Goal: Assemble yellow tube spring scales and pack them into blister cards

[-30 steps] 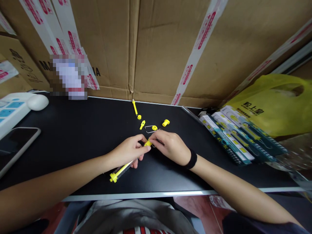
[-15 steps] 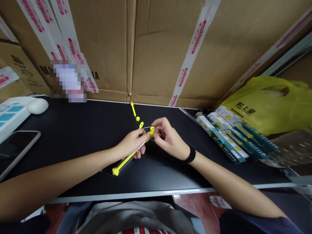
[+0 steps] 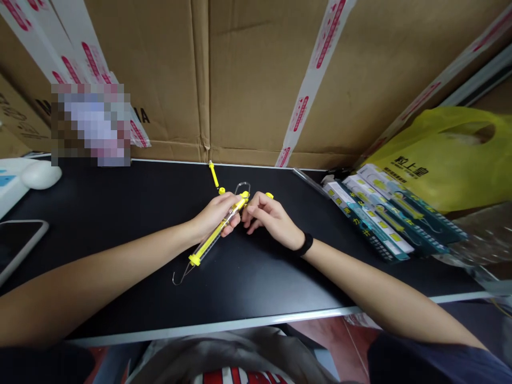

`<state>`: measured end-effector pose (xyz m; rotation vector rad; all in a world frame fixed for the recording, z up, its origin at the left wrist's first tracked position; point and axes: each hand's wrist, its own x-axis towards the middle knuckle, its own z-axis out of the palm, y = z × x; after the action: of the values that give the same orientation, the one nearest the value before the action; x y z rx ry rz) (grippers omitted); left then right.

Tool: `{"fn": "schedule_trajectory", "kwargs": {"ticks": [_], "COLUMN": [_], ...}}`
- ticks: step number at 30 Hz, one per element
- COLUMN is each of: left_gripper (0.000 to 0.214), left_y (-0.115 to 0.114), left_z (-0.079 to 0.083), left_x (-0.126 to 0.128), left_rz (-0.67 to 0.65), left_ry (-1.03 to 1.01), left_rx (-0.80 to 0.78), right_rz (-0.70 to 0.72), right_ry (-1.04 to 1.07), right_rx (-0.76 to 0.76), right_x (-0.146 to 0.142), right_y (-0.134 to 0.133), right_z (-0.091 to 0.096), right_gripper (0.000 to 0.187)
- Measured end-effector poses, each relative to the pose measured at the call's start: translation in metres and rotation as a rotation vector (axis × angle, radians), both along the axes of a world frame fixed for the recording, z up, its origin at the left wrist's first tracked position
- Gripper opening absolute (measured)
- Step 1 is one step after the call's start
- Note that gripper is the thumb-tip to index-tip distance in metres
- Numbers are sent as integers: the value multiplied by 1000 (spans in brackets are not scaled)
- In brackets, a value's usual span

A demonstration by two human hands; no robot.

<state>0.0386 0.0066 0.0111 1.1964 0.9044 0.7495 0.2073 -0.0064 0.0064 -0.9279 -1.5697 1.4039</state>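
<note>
My left hand [image 3: 218, 218] is wrapped round a spring scale [image 3: 210, 242], a clear tube with a yellow inner part and yellow ends. The tube slants, with its lower end toward me, where a metal hook [image 3: 176, 280] hangs out. A wire loop [image 3: 243, 184] sticks up at the upper end. Close beside that end is my right hand [image 3: 274, 221], its fingers curled together; whatever they may hold is hidden. A small yellow piece [image 3: 269, 196] shows just beyond the right knuckles. Farther back lie a yellow rod [image 3: 214, 175] and a small yellow cap [image 3: 222, 190].
Packaged spring scales in printed boxes [image 3: 372, 218] lie at the right, with a yellow plastic bag [image 3: 448, 160] behind them. Tall cardboard [image 3: 248, 80] borders the black table [image 3: 256, 282] at the back. A phone [image 3: 20, 245] and a white power strip [image 3: 12, 178] are at the left.
The spring scale has turned in my left hand, bringing the lower hook and upper wire loop into clear view. My right hand has moved slightly down the table, off the scale's top. The camera view has shifted.
</note>
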Motion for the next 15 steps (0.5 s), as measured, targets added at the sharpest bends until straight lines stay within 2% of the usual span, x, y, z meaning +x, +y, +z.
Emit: {"fn": "schedule_trajectory", "kwargs": {"ticks": [3,7,12,13,15], "left_gripper": [23,22,23,23,24], "left_y": [-3,-10,-12,-11,-11], "left_z": [-1,-1,1,1,0], "left_x": [1,2,0,0,-1], "left_rz": [-31,-61,-109,-127,-153], "left_ry": [-16,19,24,28,39], "left_rx": [45,107,136,136,133], "right_rz": [-58,-175,9,29,11], "right_ry": [23,-70,-77,-49,-4], "right_rx": [-63,-131,-356,-344,-221], "right_x": [1,3,8,9,11], "right_y": [-1,-2,0,0,1], "right_z": [6,11,16,17,17], "right_gripper": [33,44,37,35,33]}}
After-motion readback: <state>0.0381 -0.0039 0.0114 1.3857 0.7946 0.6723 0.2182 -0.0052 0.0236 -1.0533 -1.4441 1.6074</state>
